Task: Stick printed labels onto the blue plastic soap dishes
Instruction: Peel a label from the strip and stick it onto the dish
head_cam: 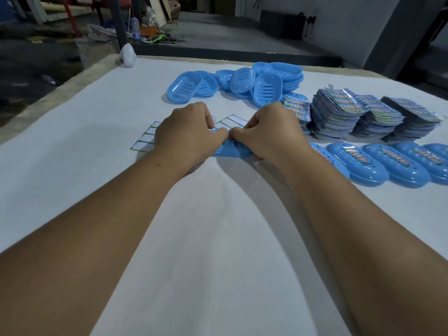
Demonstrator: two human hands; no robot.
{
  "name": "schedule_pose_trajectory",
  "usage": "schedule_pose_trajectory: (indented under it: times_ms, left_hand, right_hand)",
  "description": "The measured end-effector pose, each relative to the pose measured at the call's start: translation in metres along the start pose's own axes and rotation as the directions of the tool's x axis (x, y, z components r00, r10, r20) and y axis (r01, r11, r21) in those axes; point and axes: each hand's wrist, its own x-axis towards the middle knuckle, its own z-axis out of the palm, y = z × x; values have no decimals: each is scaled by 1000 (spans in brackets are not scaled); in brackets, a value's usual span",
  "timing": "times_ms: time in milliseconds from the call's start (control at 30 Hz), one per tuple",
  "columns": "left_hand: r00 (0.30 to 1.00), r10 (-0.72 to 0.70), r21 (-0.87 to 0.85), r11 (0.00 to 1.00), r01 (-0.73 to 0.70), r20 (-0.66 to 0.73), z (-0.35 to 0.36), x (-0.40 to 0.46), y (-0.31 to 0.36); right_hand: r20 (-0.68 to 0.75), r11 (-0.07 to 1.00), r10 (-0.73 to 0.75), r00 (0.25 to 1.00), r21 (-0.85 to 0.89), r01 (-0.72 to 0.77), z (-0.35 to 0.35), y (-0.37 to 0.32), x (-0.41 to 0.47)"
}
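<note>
Far left edge of table (72, 166), white cloth over it, a white rounded object (128, 55) at the far corner. Next in, a sheet of white backing strips with green edges (145, 139) lies flat, partly under the left hand (186, 132). Left hand fingers curled down, thumb tip meeting the right thumb over the blue soap dish (232, 151), which sits flat on the cloth at table centre, mostly hidden by both hands. Right hand (271, 134) also curled, thumb and fingers pressing or pinching at the dish top; looks like a label is being laid there, but the label itself is hidden, so cannot tell if either hand actually pinches it or just presses

Behind the hands, a loose pile of unlabelled dishes (242, 81), ribbed and holed insides facing up. Right of that, stacks of printed labels (363, 115), glossy, colourful, edges fanned. Front right, a row of labelled dishes (388, 163), each with a strip along its domed top

Risks, as judgement: label going on crooked or creased since the top is curved and smooth; thumbs lifting unevenly could trap a bubble; the light dish could slide on the cloth under sideways pressure
</note>
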Motion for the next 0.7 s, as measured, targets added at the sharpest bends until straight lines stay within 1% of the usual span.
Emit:
schedule_pose_trajectory:
  times_ms: [133,233,300,333,400,433,467,533,633,700]
  left_hand:
    - [1000,7,4,1000,-7,2,0,1,-3]
    - [1000,-13,-68,998,13,-3,0,0,-4]
    - [999,-42,-139,990,37,-33,-3,1,-5]
    - [997,-56,-169,985,46,-58,-4,2,-6]
    - [991,-72,-213,976,46,-115,-7,3,-7]
    - [988,-72,-226,973,39,-139,-8,3,-8]
    - [985,-67,-231,973,29,-160,-9,4,-9]
    - [981,-46,-225,974,3,-186,-9,3,-11]
    - [980,-18,-232,972,-29,-199,-10,3,-11]
    - [979,-2,-236,971,-47,-202,-10,1,-9]
  right_hand:
    - [-1,1000,7,1000,-18,-7,-1,0,-2]
    - [4,997,33,999,69,-34,-1,2,-5]
    - [-40,986,46,998,164,-39,0,2,-6]
    - [-81,984,42,996,178,-27,-1,3,-4]
    - [-149,989,5,989,149,18,-2,4,-3]
    - [-152,989,-20,988,145,42,-3,4,-3]
    - [-125,986,-47,991,156,66,-3,4,-6]
    - [-10,978,-130,991,162,130,-1,4,-12]
    - [172,965,-260,950,69,251,3,0,-21]
    - [248,958,-277,928,-3,287,6,-3,-24]
